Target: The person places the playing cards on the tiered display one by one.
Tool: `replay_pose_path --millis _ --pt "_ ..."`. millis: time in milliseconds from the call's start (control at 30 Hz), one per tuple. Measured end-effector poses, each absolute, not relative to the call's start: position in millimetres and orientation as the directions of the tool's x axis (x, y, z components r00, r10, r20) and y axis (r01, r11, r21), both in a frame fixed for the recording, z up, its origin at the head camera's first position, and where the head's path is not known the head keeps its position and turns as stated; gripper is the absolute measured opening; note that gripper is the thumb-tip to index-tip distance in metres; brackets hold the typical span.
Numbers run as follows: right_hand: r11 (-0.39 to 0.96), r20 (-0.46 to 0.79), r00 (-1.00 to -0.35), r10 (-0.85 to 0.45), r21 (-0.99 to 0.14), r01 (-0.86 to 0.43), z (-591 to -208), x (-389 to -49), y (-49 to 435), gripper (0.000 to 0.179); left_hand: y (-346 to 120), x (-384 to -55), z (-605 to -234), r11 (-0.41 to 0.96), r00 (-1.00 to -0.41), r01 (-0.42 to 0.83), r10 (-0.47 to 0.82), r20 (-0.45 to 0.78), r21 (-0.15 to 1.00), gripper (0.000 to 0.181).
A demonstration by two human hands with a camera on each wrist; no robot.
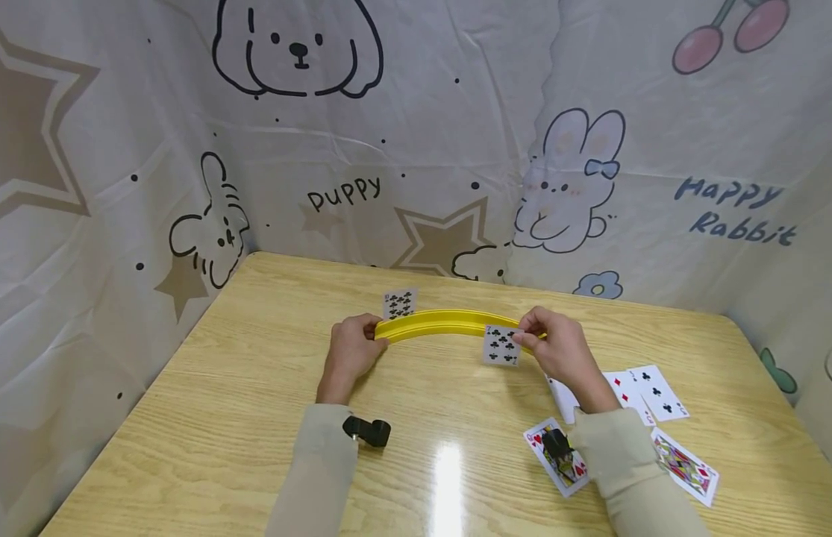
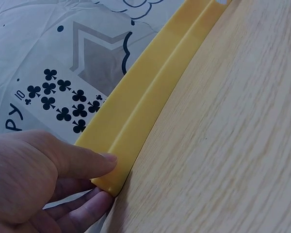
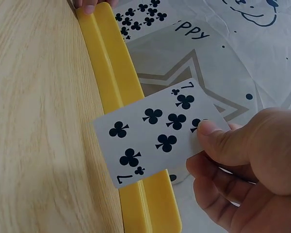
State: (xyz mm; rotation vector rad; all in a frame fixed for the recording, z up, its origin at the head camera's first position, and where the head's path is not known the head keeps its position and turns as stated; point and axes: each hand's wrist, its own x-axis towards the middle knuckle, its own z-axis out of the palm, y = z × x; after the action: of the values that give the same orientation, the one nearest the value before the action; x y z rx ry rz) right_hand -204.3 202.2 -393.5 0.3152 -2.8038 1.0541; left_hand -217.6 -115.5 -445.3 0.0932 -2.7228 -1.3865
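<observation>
A curved yellow card holder (image 1: 442, 322) stands on the wooden table. My left hand (image 1: 351, 350) grips its left end, the thumb on the front face and fingers behind, as the left wrist view shows. Near that end a ten of clubs (image 2: 63, 102) stands upright in the holder, its lower edge hidden. Between thumb and fingers my right hand (image 1: 560, 350) pinches a seven of clubs (image 3: 160, 133) by one edge. That card is in front of the holder's right part in the head view; whether it touches the holder I cannot tell.
Several cards lie face up at the right, partly under my right forearm: a queen of hearts (image 1: 557, 455), a three of clubs (image 1: 660, 391), a diamond card (image 1: 627, 395) and a diamond face card (image 1: 687, 466). A printed cloth (image 1: 416, 134) hangs behind the table (image 1: 254, 418).
</observation>
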Motion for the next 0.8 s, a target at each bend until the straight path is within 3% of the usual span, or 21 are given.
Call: replay_pose_path --millis 800 --pt "0.704 0.229 -0.96 -0.164 -0.655 -0.277 -385.8 -217.9 178.8 0.01 -116.4 -218.8 -446.2 0.59 -0.995 -0.016 -0.087 0.044 0.807 0.038"
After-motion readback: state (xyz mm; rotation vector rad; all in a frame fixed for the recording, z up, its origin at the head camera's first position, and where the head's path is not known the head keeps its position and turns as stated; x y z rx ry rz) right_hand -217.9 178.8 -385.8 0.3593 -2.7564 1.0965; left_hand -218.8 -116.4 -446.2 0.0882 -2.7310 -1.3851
